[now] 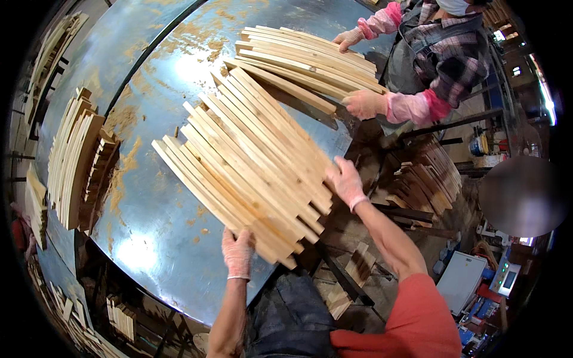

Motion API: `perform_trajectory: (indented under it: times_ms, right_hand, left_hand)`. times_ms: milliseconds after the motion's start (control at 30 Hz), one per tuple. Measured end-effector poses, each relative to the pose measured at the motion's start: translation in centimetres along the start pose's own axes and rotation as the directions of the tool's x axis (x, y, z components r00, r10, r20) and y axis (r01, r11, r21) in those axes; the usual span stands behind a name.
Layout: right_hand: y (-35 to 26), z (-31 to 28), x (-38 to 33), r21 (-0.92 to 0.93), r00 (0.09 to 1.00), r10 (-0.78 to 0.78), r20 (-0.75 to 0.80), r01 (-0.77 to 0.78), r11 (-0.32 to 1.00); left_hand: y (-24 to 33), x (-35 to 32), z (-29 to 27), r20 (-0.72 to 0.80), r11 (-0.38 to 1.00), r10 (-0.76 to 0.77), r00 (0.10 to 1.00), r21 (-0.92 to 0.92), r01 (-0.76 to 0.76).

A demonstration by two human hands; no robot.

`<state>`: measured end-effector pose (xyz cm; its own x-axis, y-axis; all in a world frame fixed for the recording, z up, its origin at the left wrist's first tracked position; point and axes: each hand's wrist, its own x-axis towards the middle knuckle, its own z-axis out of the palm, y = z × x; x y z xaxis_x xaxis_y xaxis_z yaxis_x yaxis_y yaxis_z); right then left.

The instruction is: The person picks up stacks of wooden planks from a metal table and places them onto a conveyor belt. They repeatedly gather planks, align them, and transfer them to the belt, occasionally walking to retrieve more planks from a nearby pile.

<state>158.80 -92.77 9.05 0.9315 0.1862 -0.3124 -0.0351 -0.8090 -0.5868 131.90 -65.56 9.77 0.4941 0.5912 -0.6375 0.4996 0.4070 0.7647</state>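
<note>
Pale wooden strips (250,161), stiff but loose

Between the person's two hands lay a broad, uneven row of strips, resting on the metal table (173,262) with the near ends jutting past its edge. The gloved left hand (238,253) bore against the near left corner, thumb toward the wood; the right hand (345,182), slightly blurred, curled at the opposite long side. Whether either set of fingers closed underneath could not be told.

Each strip looked light and rigid, though the whole row probably weighed a fair bit. Nothing visible bound it, so inner pieces seemed liable to slide or fan. Both outer long sides looked the best hold, squeezed evenly, with rough edges a likely splinter risk.

Beyond the right hand, a co-worker's hands (365,104) touched another row (298,56); well left of the left hand stood a stack (74,161). No brand, label or writing was readable on the wood.
</note>
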Motion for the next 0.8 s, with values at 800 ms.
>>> perform_trajectory:
  times_ms: [800]
  right_hand:
    - [-20.4, 17.8, -4.8, -0.180, 0.943, 0.045, 0.329, 0.016, 0.984]
  left_hand:
    - [-8.0, -2.6, -21.0, -0.220, 0.980, 0.037, 0.975, 0.198, 0.008]
